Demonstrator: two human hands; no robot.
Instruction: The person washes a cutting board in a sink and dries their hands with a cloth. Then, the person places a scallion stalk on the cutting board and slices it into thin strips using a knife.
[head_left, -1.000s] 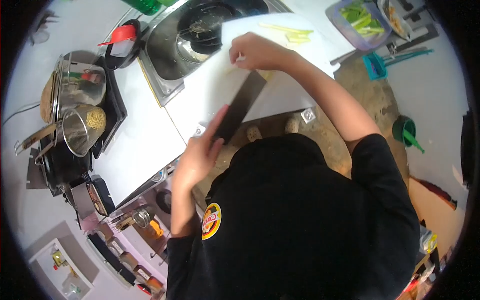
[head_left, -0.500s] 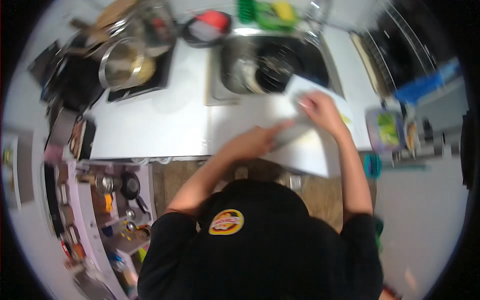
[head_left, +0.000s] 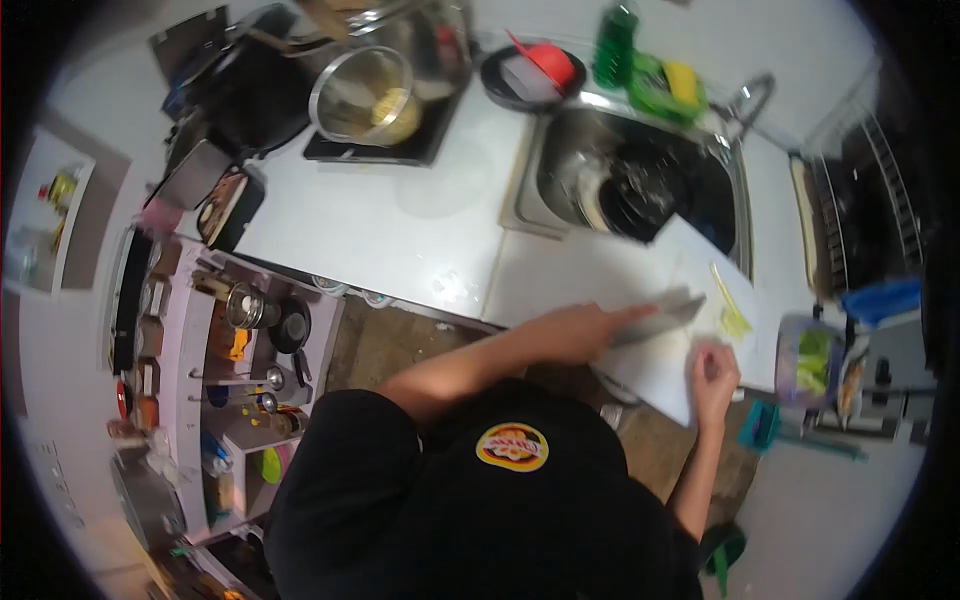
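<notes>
My left hand (head_left: 588,332) is closed round the handle of a kitchen knife (head_left: 662,318), index finger stretched along the blade. The blade lies low over a white cutting board (head_left: 672,375), pointing right. Near the board's front right edge is my right hand (head_left: 713,368), fingers curled together; what they hold, if anything, is hidden. Beyond it, pale yellow-green vegetable pieces (head_left: 735,320) and a thin stalk (head_left: 718,284) lie on the board. One corner of the board overhangs the counter's front edge, another the sink.
Behind the board, the sink (head_left: 530,208) holds a dark pan (head_left: 650,190). A plastic tub of green leaves (head_left: 812,362) stands at the right. On the left, a metal bowl (head_left: 345,95) rests on a black stove (head_left: 430,140). A dish rack (head_left: 880,180) stands back right.
My right hand has come back from the board's far part to its front right edge. My left hand still grips the knife. The whole view has shifted and turned.
</notes>
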